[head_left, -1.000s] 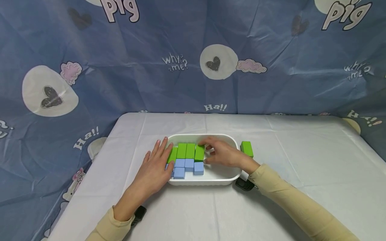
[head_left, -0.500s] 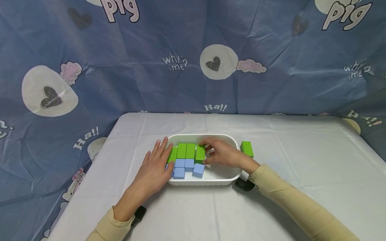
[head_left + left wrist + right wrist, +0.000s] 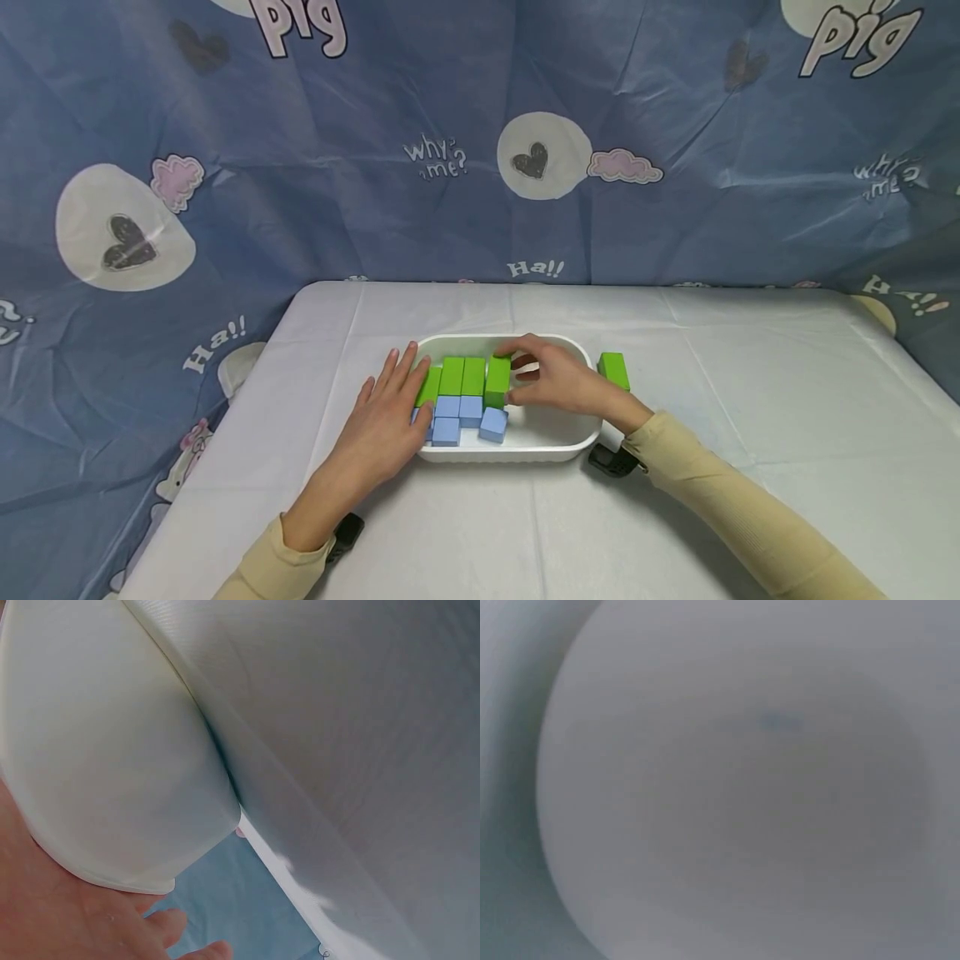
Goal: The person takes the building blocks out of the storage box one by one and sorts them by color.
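Note:
In the head view, a white tray (image 3: 551, 452) holds a row of green blocks (image 3: 452, 376) behind several light blue blocks (image 3: 446, 431). My right hand (image 3: 558, 379) pinches the rightmost green block (image 3: 498, 379) between the thumb at its near end and a finger at its far end. That block stands slightly apart from its row. My left hand (image 3: 390, 417) lies over the tray's left end with fingers extended, covering part of the leftmost blocks. The left wrist view has the tray's outer wall (image 3: 127, 765) beside the left hand (image 3: 90, 922). Pale, blurred tray wall (image 3: 727, 825) fills the right wrist view.
One more green block (image 3: 613, 371) sits on the white-covered table (image 3: 750, 400), just right of the tray. A turned blue block (image 3: 493, 424) lies in the tray in front of the pinched one. A patterned blue cloth (image 3: 375, 217) hangs behind the table.
The rightmost green block has shifted right and come up a little with my right hand. The blue block before it has turned and slid toward the front. My left hand stays put.

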`<action>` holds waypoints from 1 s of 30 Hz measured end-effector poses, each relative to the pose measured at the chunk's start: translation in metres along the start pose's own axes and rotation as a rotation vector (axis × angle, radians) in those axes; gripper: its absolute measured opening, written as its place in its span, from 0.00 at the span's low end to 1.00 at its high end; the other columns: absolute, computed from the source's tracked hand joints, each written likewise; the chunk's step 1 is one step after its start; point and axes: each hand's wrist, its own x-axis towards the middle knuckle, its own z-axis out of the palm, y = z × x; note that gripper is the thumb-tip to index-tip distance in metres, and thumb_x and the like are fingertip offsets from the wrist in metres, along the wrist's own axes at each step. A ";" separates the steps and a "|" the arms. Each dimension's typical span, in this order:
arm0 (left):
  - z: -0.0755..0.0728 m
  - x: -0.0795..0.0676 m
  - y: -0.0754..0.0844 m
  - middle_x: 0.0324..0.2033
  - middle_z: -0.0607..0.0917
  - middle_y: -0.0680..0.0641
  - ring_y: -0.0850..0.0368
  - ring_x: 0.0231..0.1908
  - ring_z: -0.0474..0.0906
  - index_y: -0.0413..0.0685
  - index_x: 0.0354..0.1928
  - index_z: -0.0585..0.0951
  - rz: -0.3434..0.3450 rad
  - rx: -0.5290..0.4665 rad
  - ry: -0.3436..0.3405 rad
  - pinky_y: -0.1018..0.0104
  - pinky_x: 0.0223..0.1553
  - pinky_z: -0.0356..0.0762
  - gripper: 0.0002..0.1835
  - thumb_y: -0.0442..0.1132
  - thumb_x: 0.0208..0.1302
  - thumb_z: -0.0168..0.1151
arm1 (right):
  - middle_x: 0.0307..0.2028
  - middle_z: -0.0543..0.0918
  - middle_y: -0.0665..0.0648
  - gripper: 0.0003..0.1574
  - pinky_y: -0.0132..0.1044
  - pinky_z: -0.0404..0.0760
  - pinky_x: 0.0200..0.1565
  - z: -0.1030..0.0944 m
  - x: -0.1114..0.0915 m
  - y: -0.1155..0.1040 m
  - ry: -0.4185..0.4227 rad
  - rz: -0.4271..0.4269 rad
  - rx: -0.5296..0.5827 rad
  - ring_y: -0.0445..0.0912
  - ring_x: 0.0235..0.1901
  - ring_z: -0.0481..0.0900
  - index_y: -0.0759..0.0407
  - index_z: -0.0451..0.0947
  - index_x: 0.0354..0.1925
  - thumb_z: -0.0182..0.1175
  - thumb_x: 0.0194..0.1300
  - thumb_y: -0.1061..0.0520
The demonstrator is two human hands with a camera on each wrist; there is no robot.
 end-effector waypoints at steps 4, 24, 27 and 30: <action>0.001 0.000 0.000 0.77 0.49 0.43 0.45 0.75 0.40 0.42 0.75 0.59 -0.002 0.003 -0.006 0.34 0.67 0.46 0.33 0.45 0.73 0.49 | 0.58 0.74 0.56 0.37 0.43 0.78 0.55 -0.001 -0.002 0.000 0.008 -0.020 0.037 0.53 0.54 0.76 0.62 0.72 0.61 0.69 0.52 0.68; -0.002 -0.001 0.003 0.77 0.46 0.43 0.49 0.76 0.38 0.39 0.76 0.53 -0.005 0.047 -0.027 0.37 0.69 0.42 0.35 0.46 0.74 0.46 | 0.57 0.74 0.54 0.39 0.39 0.79 0.53 -0.006 -0.010 -0.005 -0.004 -0.114 0.022 0.52 0.56 0.75 0.60 0.73 0.62 0.64 0.49 0.74; -0.002 -0.001 0.002 0.77 0.46 0.43 0.49 0.76 0.38 0.40 0.76 0.53 -0.007 0.050 -0.031 0.37 0.69 0.41 0.34 0.46 0.74 0.46 | 0.57 0.73 0.53 0.39 0.40 0.78 0.54 -0.009 -0.012 -0.007 -0.002 -0.111 0.019 0.51 0.57 0.74 0.60 0.73 0.62 0.62 0.49 0.73; -0.002 0.000 0.002 0.77 0.46 0.42 0.49 0.76 0.38 0.39 0.76 0.54 -0.007 0.056 -0.028 0.38 0.69 0.41 0.34 0.47 0.74 0.45 | 0.58 0.72 0.52 0.39 0.42 0.78 0.55 -0.012 -0.014 -0.007 0.002 -0.102 0.019 0.51 0.57 0.73 0.59 0.72 0.62 0.62 0.50 0.73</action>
